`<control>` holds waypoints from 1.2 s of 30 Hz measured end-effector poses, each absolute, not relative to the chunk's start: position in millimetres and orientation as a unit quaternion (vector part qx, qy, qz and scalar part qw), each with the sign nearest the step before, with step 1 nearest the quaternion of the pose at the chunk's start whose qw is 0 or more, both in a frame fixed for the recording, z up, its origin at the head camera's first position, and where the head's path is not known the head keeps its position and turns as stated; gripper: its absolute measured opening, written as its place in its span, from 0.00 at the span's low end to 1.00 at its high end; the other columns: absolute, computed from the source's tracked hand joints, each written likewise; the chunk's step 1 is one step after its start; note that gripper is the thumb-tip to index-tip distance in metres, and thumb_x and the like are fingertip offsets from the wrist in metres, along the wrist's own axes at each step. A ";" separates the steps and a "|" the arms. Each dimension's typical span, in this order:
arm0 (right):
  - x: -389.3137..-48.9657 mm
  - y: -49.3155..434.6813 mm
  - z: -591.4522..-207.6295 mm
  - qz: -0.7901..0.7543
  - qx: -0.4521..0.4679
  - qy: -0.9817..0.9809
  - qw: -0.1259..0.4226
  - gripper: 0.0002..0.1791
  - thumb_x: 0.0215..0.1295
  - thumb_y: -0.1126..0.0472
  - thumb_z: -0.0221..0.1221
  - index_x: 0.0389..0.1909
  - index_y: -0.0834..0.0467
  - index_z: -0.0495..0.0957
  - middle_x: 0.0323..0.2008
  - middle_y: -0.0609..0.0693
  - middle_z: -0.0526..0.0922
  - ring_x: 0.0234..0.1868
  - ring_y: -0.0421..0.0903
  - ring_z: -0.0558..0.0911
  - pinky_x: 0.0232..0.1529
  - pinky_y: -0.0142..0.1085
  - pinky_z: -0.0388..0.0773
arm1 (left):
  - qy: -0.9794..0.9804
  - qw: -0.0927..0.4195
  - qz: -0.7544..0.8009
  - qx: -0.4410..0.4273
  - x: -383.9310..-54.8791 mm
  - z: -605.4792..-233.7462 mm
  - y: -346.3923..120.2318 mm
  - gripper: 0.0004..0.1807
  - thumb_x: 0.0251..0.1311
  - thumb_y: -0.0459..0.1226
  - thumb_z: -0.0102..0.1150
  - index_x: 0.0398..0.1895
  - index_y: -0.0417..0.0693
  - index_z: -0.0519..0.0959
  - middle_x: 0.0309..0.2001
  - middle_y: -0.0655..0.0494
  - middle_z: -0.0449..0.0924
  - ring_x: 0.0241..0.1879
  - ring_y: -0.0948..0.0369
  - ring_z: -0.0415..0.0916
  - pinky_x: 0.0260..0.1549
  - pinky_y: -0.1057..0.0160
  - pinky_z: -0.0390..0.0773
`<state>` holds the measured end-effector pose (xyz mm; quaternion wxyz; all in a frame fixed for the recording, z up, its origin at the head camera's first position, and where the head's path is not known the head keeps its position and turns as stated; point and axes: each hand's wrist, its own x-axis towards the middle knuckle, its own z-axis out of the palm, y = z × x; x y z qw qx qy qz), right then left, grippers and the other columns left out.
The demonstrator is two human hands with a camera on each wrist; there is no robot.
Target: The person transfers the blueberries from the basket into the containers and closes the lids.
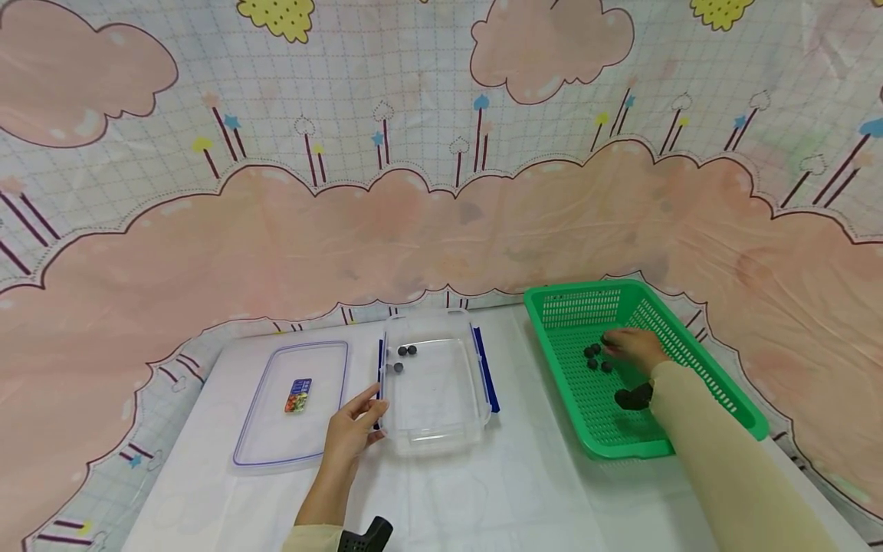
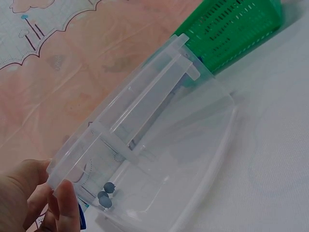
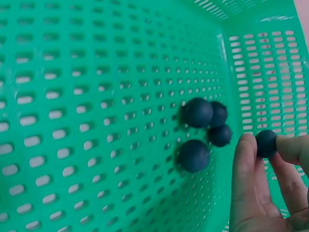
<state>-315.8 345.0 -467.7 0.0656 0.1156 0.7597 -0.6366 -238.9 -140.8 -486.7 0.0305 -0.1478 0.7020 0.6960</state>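
In the head view my left hand (image 1: 350,423) grips the near left rim of a clear plastic box (image 1: 441,406), thumb and fingers on either side of its wall in the left wrist view. Three dark blueberries (image 2: 106,198) lie inside that box. Over on the right, my right hand (image 1: 636,349) reaches into a green perforated basket (image 1: 559,383). Between its thumb and fingers it pinches one blueberry (image 3: 266,143), raised off the basket floor. Several other blueberries (image 3: 194,155) rest on the floor beside the hand.
Left of the box lies a clear lid (image 1: 258,429) with a blue edge and a small colourful label (image 1: 298,395). Blue side clips (image 1: 486,372) stick out from the box. Behind the white table (image 1: 524,491) hangs a patterned cloth (image 1: 414,245).
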 end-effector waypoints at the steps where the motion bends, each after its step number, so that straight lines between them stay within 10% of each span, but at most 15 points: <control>1: -316.3 344.5 -467.5 -0.646 0.112 0.752 0.068 0.29 0.74 0.64 0.51 0.67 0.79 0.58 0.41 0.47 0.82 0.37 0.32 0.84 0.53 0.35 0.82 | 0.702 0.030 0.696 -0.147 -239.0 -486.9 -140.7 0.27 0.62 0.34 0.64 0.66 0.43 0.74 0.40 0.57 0.71 0.37 0.66 0.72 0.26 0.72 0.81; 10: -317.7 339.9 -462.0 -0.729 0.114 0.670 0.084 0.31 0.74 0.67 0.50 0.70 0.78 0.51 0.35 0.42 0.80 0.36 0.34 0.84 0.56 0.34 0.79 | 0.700 0.029 0.698 -0.147 -240.4 -487.1 -140.3 0.26 0.62 0.33 0.64 0.65 0.43 0.74 0.40 0.57 0.70 0.37 0.66 0.72 0.25 0.71 0.81; 18: -316.0 336.7 -458.1 -0.728 0.112 0.669 0.103 0.35 0.76 0.62 0.48 0.74 0.73 0.44 0.72 0.71 0.53 0.38 0.30 0.82 0.61 0.32 0.76 | 0.705 0.029 0.693 -0.150 -239.8 -486.2 -139.9 0.26 0.63 0.34 0.64 0.65 0.44 0.74 0.42 0.56 0.70 0.37 0.66 0.71 0.25 0.72 0.81; 24: -312.1 336.7 -455.6 -0.742 0.114 0.653 0.099 0.29 0.74 0.64 0.53 0.70 0.71 0.58 0.45 0.49 0.82 0.40 0.34 0.84 0.59 0.32 0.77 | 0.700 0.025 0.698 -0.148 -239.8 -486.1 -140.2 0.27 0.62 0.33 0.64 0.65 0.42 0.74 0.41 0.57 0.70 0.36 0.67 0.71 0.25 0.72 0.81; 28: -309.0 336.3 -454.3 -0.750 0.103 0.645 0.102 0.19 0.74 0.65 0.52 0.62 0.65 0.69 0.36 0.41 0.82 0.41 0.34 0.83 0.61 0.32 0.75 | 0.706 0.027 0.692 -0.148 -239.7 -486.7 -140.3 0.27 0.62 0.34 0.64 0.65 0.43 0.74 0.42 0.56 0.70 0.36 0.66 0.70 0.25 0.72 0.81; 36: -307.5 330.4 -452.5 -0.750 0.075 0.645 0.126 0.27 0.75 0.65 0.50 0.70 0.67 0.57 0.42 0.40 0.76 0.43 0.31 0.81 0.71 0.37 0.64 | 0.716 0.029 0.682 -0.144 -239.3 -486.4 -140.9 0.27 0.62 0.35 0.65 0.66 0.44 0.74 0.45 0.54 0.70 0.36 0.66 0.69 0.26 0.72 0.81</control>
